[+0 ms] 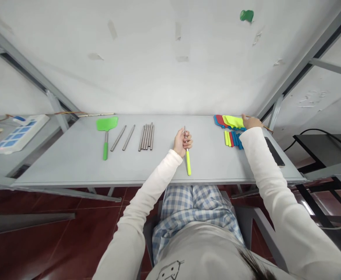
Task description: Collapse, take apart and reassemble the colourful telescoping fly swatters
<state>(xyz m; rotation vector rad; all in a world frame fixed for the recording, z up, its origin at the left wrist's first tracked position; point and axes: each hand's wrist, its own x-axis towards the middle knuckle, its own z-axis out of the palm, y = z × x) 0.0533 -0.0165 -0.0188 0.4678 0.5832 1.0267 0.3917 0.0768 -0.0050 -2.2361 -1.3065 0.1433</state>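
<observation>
grasped in left hand (183,143): yellow-handled rod (188,163). right hand (251,122) at right end of stacked blades (233,121); cannot tell whether closed on any.

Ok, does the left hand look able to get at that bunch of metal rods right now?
Probably yes for reach: nothing visible lies between the left hand and the bunched metal rods. Grasping looks harder, since that hand is closed around the yellow-handled rod.

This looks like a small assembly workshop. A long grey metal-framed table (71,159) carries slim silver metal rods (146,137) and piled flat coloured plastic blades (233,121).
</observation>
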